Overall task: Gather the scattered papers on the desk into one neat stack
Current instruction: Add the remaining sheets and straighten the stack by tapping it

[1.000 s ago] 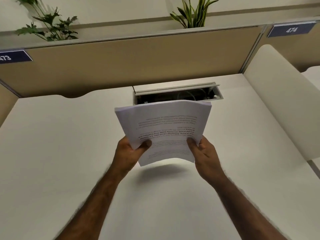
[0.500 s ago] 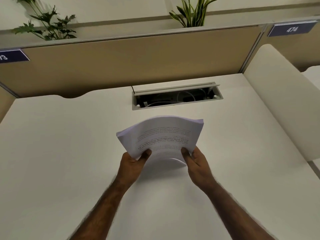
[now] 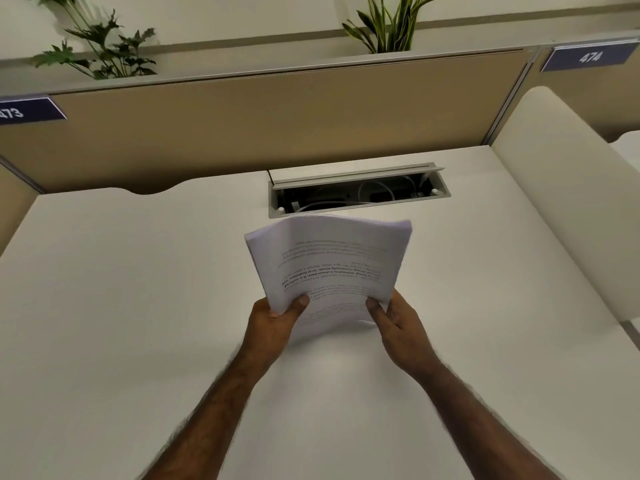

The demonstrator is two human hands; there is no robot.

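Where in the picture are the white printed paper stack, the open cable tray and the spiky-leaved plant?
white printed paper stack [image 3: 332, 261]: head view, middle of top sheet.
open grey cable tray in the desk [image 3: 356, 195]: head view, dark interior.
spiky-leaved green plant [image 3: 389, 24]: head view, central leaves.

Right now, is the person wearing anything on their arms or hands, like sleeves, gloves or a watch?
No. Both forearms are bare right down to the bottom of the picture, with no sleeves showing. They are hairy. The left hand and the right hand have no gloves, and no watch, bracelet or ring can be seen. The fingernails look short and plain.
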